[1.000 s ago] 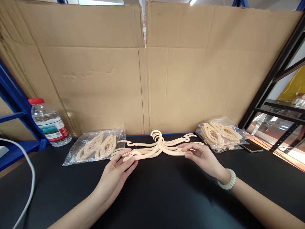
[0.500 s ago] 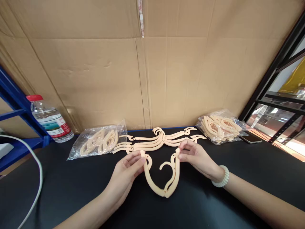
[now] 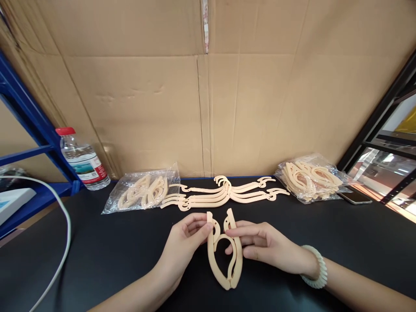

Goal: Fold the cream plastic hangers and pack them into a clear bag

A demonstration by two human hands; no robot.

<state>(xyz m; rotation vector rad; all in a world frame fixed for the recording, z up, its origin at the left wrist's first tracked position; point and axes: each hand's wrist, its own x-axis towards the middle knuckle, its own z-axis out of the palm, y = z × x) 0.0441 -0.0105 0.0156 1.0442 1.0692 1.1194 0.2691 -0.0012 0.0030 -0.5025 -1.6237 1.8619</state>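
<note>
**Folded hanger held at mid-worktop**

A left hand [image 3: 186, 242] and a right hand [image 3: 261, 245] pinch a cream plastic folding hanger [image 3: 225, 253] between fingertips, its two arms drawn nearly together over the black worktop [image 3: 97, 260]. The hanger's long axis runs from near edge to far edge: hinge toward the near edge, arm tips toward the far edge, hook curled between. Open matte surface lies to both sides of the hands. Along the far edge, against a creased brown cardboard wall [image 3: 146, 95], lies a row of unfolded cream hangers [image 3: 224, 195], flanked by a clear crinkled bag of folded hangers [image 3: 143, 193] at left and another such bag [image 3: 308, 175] at right. A red-capped clear water bottle [image 3: 82, 159] stands at the far left corner.
</note>
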